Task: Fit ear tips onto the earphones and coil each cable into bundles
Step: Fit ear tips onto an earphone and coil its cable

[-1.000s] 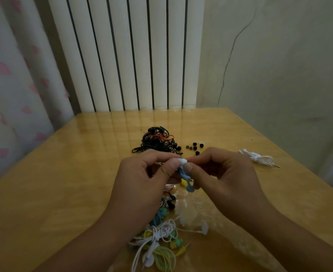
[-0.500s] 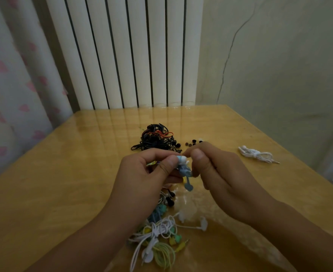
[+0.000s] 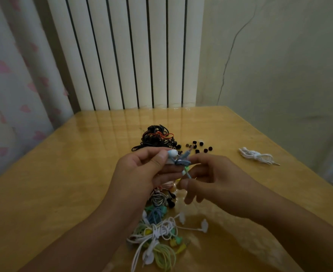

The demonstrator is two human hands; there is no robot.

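right hand (image 3: 210, 179) dropped lower — both hands hold one blue earphone (image 3: 178, 160).

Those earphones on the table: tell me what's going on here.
A person is working on a blue earphone above a wooden table. The left hand grips its white-tipped bud; the right hand pinches the cable below. Loose black ear tips, a black tangle and one coiled white bundle lie beyond; uncoiled coloured sets wait nearer.
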